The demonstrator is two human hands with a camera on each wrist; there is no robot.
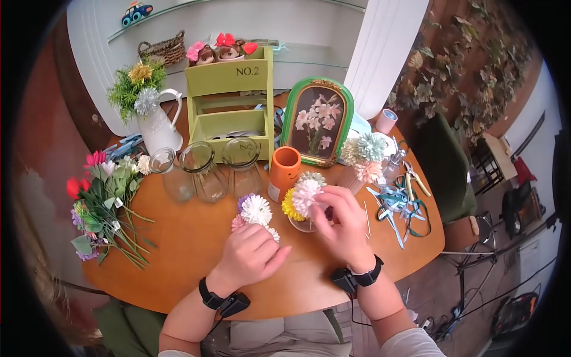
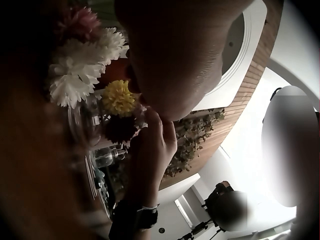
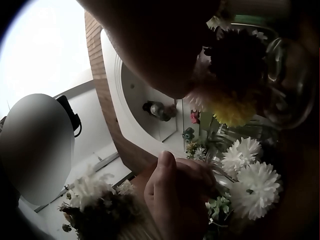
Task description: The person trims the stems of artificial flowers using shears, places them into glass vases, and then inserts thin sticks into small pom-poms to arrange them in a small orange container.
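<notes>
Thumb and fingers of my right hand pinch the pale pink flower in the head view. Beside that bloom are a yellow flower and a pale flower, in a low clear glass. My left hand is raised to the left with curled fingers; what its palm holds I cannot tell. Close beyond its knuckles are white flowers, a purple flower and a pink flower. In the right wrist view the white flowers appear past the curled left fingers.
Artificial flowers lie at the left. Glass vases, an orange cup, a green two-tier rack and a framed flower picture stand behind. Pliers and blue ribbons lie right, near a pot of pastel flowers.
</notes>
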